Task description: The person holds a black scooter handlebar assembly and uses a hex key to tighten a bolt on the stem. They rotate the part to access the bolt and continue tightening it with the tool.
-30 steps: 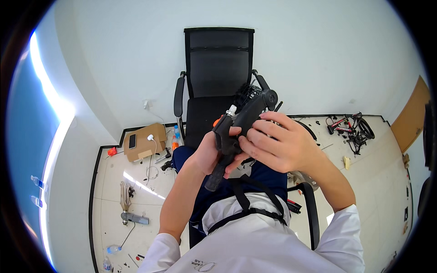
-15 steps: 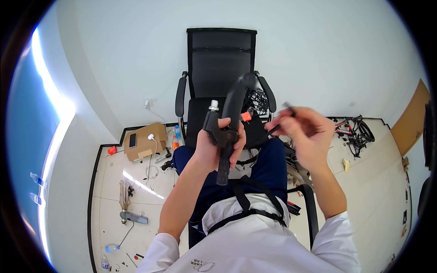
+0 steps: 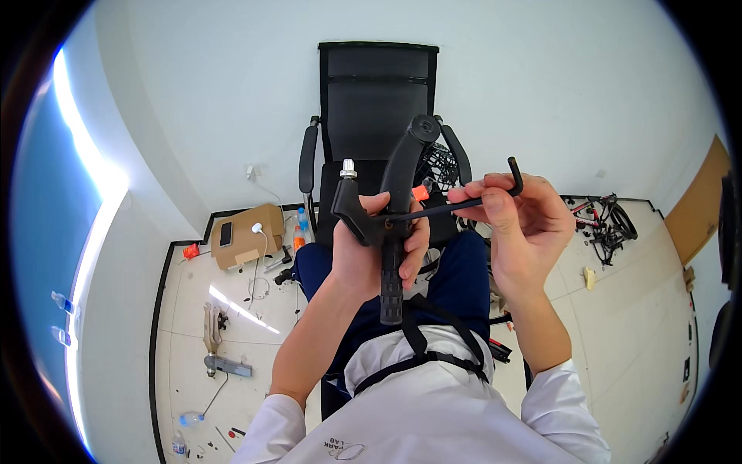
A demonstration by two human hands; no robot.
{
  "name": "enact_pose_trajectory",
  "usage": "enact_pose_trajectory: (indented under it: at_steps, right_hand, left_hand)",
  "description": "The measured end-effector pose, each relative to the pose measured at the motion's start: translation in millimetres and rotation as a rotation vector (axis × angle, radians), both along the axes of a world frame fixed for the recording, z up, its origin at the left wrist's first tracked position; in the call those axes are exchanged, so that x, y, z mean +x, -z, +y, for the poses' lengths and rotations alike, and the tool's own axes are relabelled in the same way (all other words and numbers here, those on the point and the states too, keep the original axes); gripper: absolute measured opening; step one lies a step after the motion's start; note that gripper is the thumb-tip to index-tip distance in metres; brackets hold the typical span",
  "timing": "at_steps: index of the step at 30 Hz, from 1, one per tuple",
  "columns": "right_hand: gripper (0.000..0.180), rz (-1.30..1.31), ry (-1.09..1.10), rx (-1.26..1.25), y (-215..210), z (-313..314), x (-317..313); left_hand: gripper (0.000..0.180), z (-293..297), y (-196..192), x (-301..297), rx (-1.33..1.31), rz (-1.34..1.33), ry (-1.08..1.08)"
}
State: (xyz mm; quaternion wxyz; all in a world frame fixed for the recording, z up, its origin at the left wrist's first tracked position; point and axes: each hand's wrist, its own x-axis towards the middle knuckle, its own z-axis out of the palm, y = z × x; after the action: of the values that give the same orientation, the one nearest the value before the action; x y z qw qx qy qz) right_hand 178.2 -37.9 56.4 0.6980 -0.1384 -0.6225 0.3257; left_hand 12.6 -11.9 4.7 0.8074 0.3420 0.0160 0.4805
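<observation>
The left hand holds a black curved plastic handle part tight, up in front of the black office chair. The right hand pinches a thin black bent metal key, whose tip touches the part.

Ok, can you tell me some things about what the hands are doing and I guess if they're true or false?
1. The left hand grips a black curved part. True.
2. The right hand holds a yellow screwdriver. False: it pinches a black L-shaped hex key.
3. The hex key's long end reaches the black part. True.
4. A black office chair stands in front of the person. True.
5. The cardboard box sits on the chair. False: it's on the floor.
</observation>
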Motion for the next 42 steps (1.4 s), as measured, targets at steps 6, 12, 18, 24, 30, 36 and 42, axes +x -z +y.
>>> enact_pose_trajectory:
  at_steps: [6, 12, 18, 24, 30, 36, 42]
  right_hand:
    - [0.011, -0.004, -0.019, 0.033, 0.5, 0.6, 1.7]
    - [0.012, -0.238, -0.022, 0.073, -15.6, 3.7, 4.8]
    - [0.013, -0.486, -0.135, -0.106, -31.1, 6.2, 5.1]
    - [0.011, -0.760, -0.126, -0.011, -38.9, 18.1, -0.7]
    - [0.011, -0.809, -0.084, 0.038, -51.7, 24.0, -9.7]
    - [0.011, -0.902, -0.040, 0.120, -61.3, 25.0, -15.5]
    - [0.013, -0.704, -0.292, -0.042, -51.2, 27.2, -21.4]
  left_hand:
    - [0.043, -2.8, -1.9, 4.3, -0.023, 0.006, 0.019]
    - [0.046, -2.5, 1.8, 5.7, -0.092, -0.013, 0.051]
    - [0.049, -0.7, 4.3, 5.3, -0.121, -0.070, 0.164]
    - [0.053, -11.2, 0.2, 5.4, -0.272, -0.225, 0.366]
    - [0.055, -14.9, -1.1, 4.8, -0.315, -0.362, 0.533]
    - [0.056, -18.5, -4.0, 5.0, -0.303, -0.415, 0.586]
    - [0.055, -16.8, -6.2, -0.5, -0.369, -0.412, 0.520]
